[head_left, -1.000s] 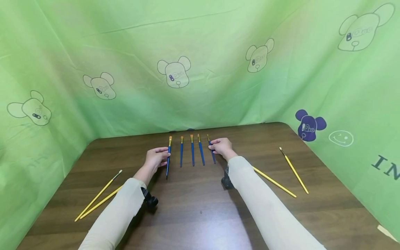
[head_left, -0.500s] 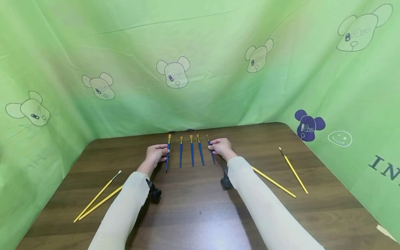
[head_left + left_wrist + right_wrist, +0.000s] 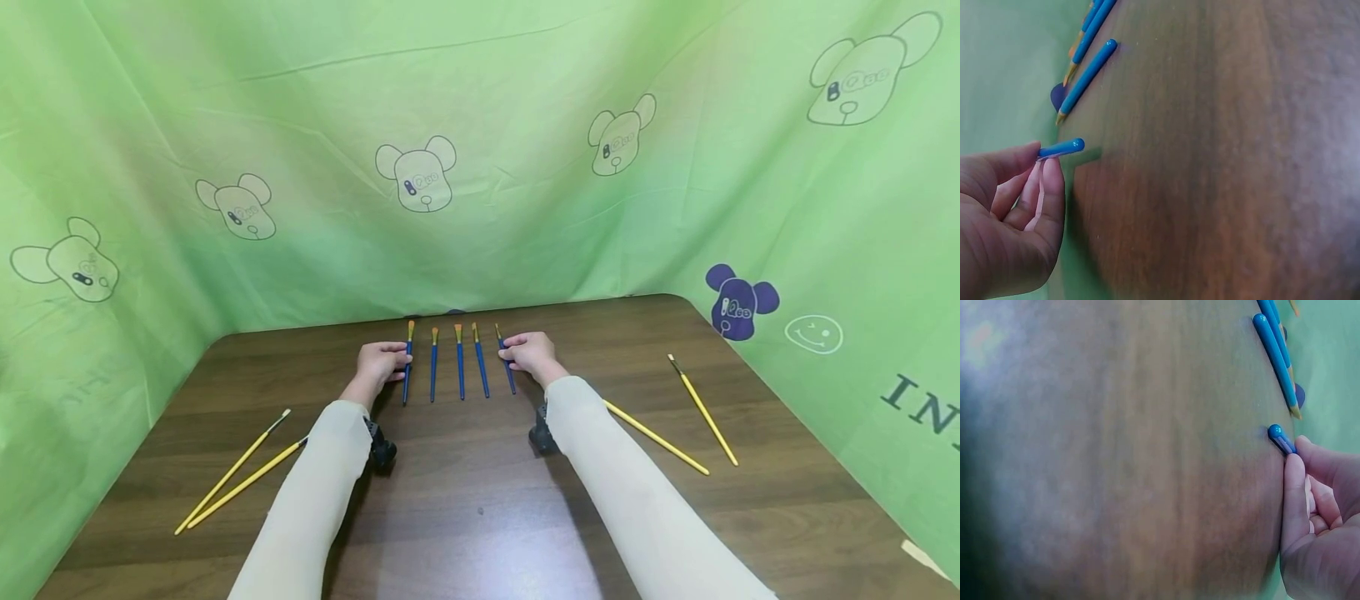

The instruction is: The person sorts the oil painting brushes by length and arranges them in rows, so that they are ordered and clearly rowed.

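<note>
My left hand [image 3: 380, 364] pinches a blue paintbrush [image 3: 407, 379] at the left end of a row, bristles pointing away from me. In the left wrist view, the blue handle end [image 3: 1063, 147] sticks out between thumb and fingertips, apart from the neighbouring brush [image 3: 1088, 81]. My right hand [image 3: 531, 353] pinches another blue paintbrush [image 3: 510, 380] at the row's right end; its handle end [image 3: 1279, 434] shows in the right wrist view. Between the hands lie three more blue brushes side by side: one at left [image 3: 433, 371], a middle one [image 3: 461, 371] and one at right [image 3: 482, 371].
Two yellow-handled brushes lie on the left of the brown wooden table [image 3: 465, 533], one nearer the edge [image 3: 225, 479], the other [image 3: 251, 479] partly by my sleeve. Two more lie right: one [image 3: 660, 437] partly under my sleeve, another [image 3: 705, 412] farther out. A green cloth [image 3: 510, 233] hangs behind.
My left hand has moved the blue brush away from me and then slightly right, level with the row. My right hand has stayed on its brush.
</note>
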Motion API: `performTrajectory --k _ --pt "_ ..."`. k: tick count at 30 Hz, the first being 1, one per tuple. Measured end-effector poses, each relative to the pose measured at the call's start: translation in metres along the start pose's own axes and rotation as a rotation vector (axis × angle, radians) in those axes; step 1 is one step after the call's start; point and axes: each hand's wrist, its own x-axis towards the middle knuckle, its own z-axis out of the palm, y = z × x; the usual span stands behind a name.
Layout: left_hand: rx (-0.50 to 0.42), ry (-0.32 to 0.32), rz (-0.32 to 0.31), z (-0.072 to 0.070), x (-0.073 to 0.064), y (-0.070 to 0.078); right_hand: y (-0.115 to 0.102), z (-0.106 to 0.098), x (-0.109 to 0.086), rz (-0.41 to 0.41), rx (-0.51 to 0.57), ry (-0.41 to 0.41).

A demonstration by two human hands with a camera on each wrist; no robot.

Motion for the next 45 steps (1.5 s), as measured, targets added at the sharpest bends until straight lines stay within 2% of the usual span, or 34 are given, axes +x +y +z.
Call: performTrajectory --k 14,23,30,34,45 --pt "0.024 0.059 -0.014 0.004 0.003 -0.003 0.000 0.002 0.003 0.007 -0.013 0.000" --pt "0.091 0.103 -0.022 0.006 0.002 -0.001 -0.001 0.001 0.007 0.033 -0.022 0.001" --pt "0.115 0.146 -0.015 0.009 0.003 -0.002 -0.002 0.001 0.002 0.005 -0.005 -0.002" --pt "0.123 0.152 0.000 0.010 0.004 -0.002 -0.003 0.000 0.000 -0.008 0.002 0.002" --pt "0.133 0.153 -0.007 0.011 0.004 -0.005 0.000 -0.001 0.000 -0.011 -0.008 -0.008"
